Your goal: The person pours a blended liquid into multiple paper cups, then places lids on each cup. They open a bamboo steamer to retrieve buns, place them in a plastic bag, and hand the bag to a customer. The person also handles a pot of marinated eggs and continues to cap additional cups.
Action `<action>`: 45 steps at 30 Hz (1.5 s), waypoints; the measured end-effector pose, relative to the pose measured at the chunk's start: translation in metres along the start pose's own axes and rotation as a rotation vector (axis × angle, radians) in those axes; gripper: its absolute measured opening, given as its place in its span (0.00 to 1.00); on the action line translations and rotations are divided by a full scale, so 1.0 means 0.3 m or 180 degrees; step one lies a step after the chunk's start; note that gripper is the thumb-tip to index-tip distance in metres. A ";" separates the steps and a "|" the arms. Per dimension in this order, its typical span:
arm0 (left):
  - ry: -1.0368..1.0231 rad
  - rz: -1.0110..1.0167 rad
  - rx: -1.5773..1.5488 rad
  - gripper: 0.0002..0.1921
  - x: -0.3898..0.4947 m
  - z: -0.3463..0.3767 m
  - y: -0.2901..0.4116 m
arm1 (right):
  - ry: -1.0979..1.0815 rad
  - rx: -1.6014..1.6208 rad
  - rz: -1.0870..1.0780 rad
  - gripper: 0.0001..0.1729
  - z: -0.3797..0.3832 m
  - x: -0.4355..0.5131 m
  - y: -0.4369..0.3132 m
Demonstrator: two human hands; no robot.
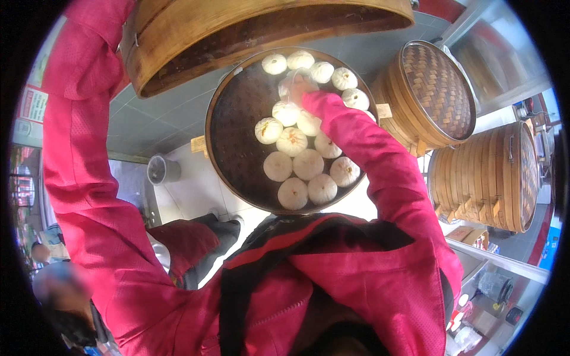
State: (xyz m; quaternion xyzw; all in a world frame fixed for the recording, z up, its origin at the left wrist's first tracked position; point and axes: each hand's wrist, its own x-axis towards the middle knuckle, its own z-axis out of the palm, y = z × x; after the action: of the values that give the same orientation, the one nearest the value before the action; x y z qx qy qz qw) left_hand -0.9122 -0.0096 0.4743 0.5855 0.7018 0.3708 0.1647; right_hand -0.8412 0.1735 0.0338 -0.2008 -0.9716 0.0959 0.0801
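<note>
My right hand (297,86), covered in thin clear plastic, reaches in among steamed buns (291,141) in a round bamboo steamer tier (238,133). It is beside the upper buns; whether a bun is in its fingers is hidden. Several buns have pleated tops, and a few show orange-brown filling stains. They lie on the right side of the tier, whose dark slatted floor is bare on the left. Above it, a large bamboo steamer piece (267,22) is tilted up. My left hand is out of view; its pink sleeve rises beside that piece's left end.
A lidded bamboo steamer (438,89) stands at the right, close to the tier. Behind it is a taller steamer stack (481,178). A grey bin (163,170) is on the floor at left. Another person (67,293) is at the lower left. A glass-sided counter (494,262) runs along the right.
</note>
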 end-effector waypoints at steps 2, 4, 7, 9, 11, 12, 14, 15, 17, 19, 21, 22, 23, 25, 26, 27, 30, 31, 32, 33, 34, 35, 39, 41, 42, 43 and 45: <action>-0.0017 0.0037 -0.0038 0.17 0.003 -0.002 -0.006 | -0.0339 -0.0210 -0.0217 0.23 -0.046 0.005 -0.010; -0.0049 0.0121 -0.0067 0.17 0.003 -0.001 -0.009 | -0.0302 -0.0373 -0.0618 0.23 -0.072 0.036 -0.005; -0.0015 0.0160 -0.0044 0.17 -0.011 0.001 -0.007 | -0.0355 0.0732 0.0200 0.22 -0.078 0.082 0.031; 0.0053 0.0062 0.0054 0.17 -0.007 0.004 -0.003 | -0.0371 0.0967 -0.0030 0.23 -0.098 0.139 0.053; 0.0083 0.0114 -0.0118 0.17 -0.020 0.007 -0.008 | -0.0048 0.2376 0.0051 0.22 -0.122 0.160 0.063; 0.0047 0.0092 -0.0169 0.17 -0.018 0.003 -0.005 | 0.0041 0.2378 -0.0122 0.22 -0.138 0.167 0.060; -0.0089 -0.0012 -0.0240 0.17 -0.011 -0.006 0.006 | 0.0298 -0.0674 -0.1246 0.21 -0.166 0.181 0.042; -0.0199 -0.0089 -0.0263 0.17 -0.005 -0.007 0.010 | 0.0080 -0.0139 -0.0838 0.22 -0.169 0.187 0.022; 0.0108 -0.0023 0.0374 0.19 -0.007 -0.003 0.013 | 0.0316 0.1007 -0.0224 0.25 -0.152 0.209 -0.023; 0.0276 0.0056 0.0606 0.20 -0.015 0.005 0.014 | 0.0585 0.0424 0.0352 0.25 -0.107 0.270 -0.082; 0.0239 0.0103 0.0500 0.20 -0.012 0.012 0.015 | 0.1212 -0.0799 0.0489 0.23 -0.056 0.328 -0.116; 0.0207 0.0113 0.0463 0.20 -0.005 0.014 0.015 | 0.1112 -0.0992 0.0550 0.23 -0.029 0.352 -0.133; 0.0186 0.0123 0.0439 0.20 0.001 0.013 0.015 | 0.0977 -0.1088 0.0589 0.23 -0.010 0.375 -0.144; 0.0170 0.0090 0.0414 0.19 0.011 0.012 0.010 | 0.0651 -0.1065 0.0573 0.24 0.016 0.413 -0.180; 0.0161 0.0081 0.0390 0.19 0.014 0.010 0.005 | 0.0496 -0.0998 0.0538 0.24 0.025 0.418 -0.196; 0.0154 0.0069 0.0387 0.19 0.020 0.006 0.000 | 0.0317 -0.0916 0.0499 0.24 0.030 0.427 -0.213; 0.0114 0.0042 0.0344 0.19 0.042 -0.008 -0.019 | 0.0064 -0.0780 0.0337 0.24 0.037 0.425 -0.250; 0.0105 0.0035 0.0327 0.18 0.045 -0.012 -0.028 | 0.0039 -0.0734 0.0271 0.24 0.038 0.416 -0.255; 0.0102 0.0040 0.0290 0.18 0.049 -0.020 -0.031 | -0.0024 -0.0686 0.0197 0.24 0.034 0.413 -0.264; 0.0097 0.0033 0.0279 0.18 0.060 -0.026 -0.033 | -0.0054 -0.0621 0.0133 0.25 0.027 0.400 -0.264; 0.0097 0.0027 0.0256 0.18 0.062 -0.031 -0.035 | -0.0114 -0.0558 0.0070 0.25 0.013 0.392 -0.267; 0.0088 0.0027 0.0236 0.18 0.061 -0.035 -0.035 | -0.0181 -0.0485 0.0002 0.25 -0.006 0.379 -0.263; 0.0067 0.0018 0.0119 0.17 0.052 -0.030 -0.041 | -0.0905 -0.0016 -0.0025 0.26 -0.134 0.313 -0.240; 0.0039 -0.0006 0.0074 0.17 0.048 -0.018 -0.052 | -0.0828 0.2388 0.0334 0.24 -0.211 0.227 -0.164; 0.0018 -0.0012 0.0045 0.17 0.044 -0.013 -0.058 | -0.0869 0.3762 0.0583 0.22 -0.243 0.182 -0.144; -0.0016 -0.0036 0.0019 0.17 0.039 -0.006 -0.065 | -0.0906 0.5210 0.0616 0.21 -0.274 0.132 -0.128; -0.0050 -0.0086 -0.0048 0.17 0.025 -0.003 -0.071 | -0.0506 0.5758 -0.1116 0.23 -0.321 -0.015 -0.096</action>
State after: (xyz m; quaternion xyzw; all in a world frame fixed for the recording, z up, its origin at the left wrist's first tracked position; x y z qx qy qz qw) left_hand -0.9296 -0.0036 0.4614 0.5776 0.7055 0.3693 0.1796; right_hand -0.8294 0.1606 0.1328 0.0954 -0.5459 0.8182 0.1529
